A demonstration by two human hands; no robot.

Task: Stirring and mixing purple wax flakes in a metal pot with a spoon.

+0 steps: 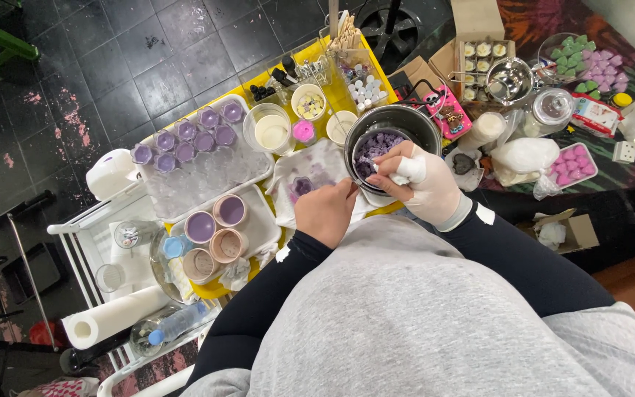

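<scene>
My right hand (428, 187), in a white glove, presses a wad of white tissue (410, 170) against the right rim of a small dark pot (373, 149) full of purple wax pieces. The small pot sits against a larger metal pot (398, 117). My bare left hand (325, 212) has its fingers curled at the small pot's near rim, over a purple-stained white cloth (310, 173) on the yellow table (347, 95).
A white tray (207, 173) holds small purple-filled cups, and another tray (255, 228) holds pink and purple tumblers. A paper towel roll (112, 316) and a water bottle (178, 323) lie at lower left. Bowls, small jars and pink and green wax shapes (589, 62) crowd the back right.
</scene>
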